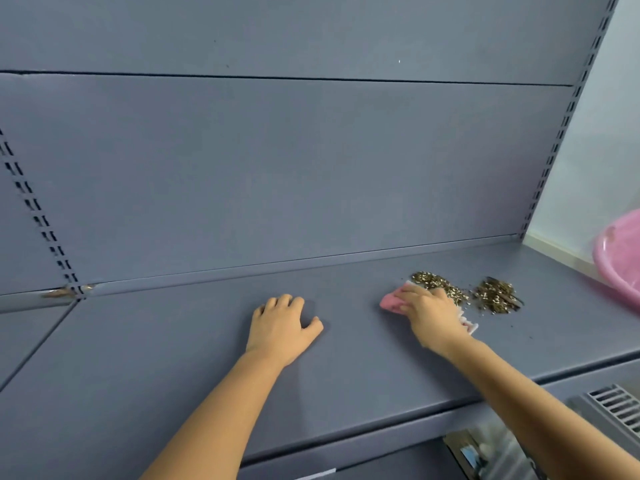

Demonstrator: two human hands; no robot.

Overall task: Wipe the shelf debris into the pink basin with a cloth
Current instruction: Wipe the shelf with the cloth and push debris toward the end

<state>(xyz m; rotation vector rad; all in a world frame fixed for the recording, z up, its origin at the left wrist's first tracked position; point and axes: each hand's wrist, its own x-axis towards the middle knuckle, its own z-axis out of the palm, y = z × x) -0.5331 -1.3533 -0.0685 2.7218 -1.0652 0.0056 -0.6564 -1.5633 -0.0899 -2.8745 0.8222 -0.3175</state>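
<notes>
As our forearms reached up from the bottom of the view, we had both hands down on the grey shelf (346, 368). Our left hand (282, 327) lay flat on the bare surface, palm down, fingers loosely spread and holding nothing. Just to its right, our right hand (431, 315) pressed down on the pink cloth (389, 302), fingers curled over it, a pale fringed edge of it poking out under the wrist. Right there against the cloth's far side sat the first heap of brown debris (438, 284), touching our fingertips. A second heap (495, 296) sat just beyond it, further right, with a few loose specks scattered around. Further along, at the shelf's right end, the pink basin (614, 261) stood apart from both heaps, partly cut off by the frame. Behind everything rose the grey back panel (277, 168).
</notes>
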